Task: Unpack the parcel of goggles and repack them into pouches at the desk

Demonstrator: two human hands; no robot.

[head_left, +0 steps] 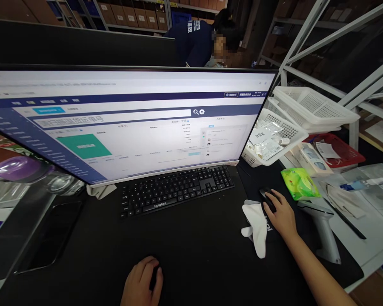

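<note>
My right hand (pixel 281 214) lies over a black computer mouse (pixel 267 196) on the dark desk mat, to the right of a black keyboard (pixel 175 189). A crumpled white cloth (pixel 257 225) rests just left of that hand. My left hand (pixel 142 280) sits near the front edge of the desk, fingers curled around a small dark object (pixel 153 277) that I cannot identify. A wide monitor (pixel 124 123) showing a software page stands behind the keyboard.
A grey barcode scanner (pixel 322 227) and a green tissue pack (pixel 298 182) lie right of the mouse. White baskets (pixel 306 110) with packets stand at right, a black phone (pixel 49 236) at left. Another person in a dark shirt (pixel 194 40) bends behind the monitor.
</note>
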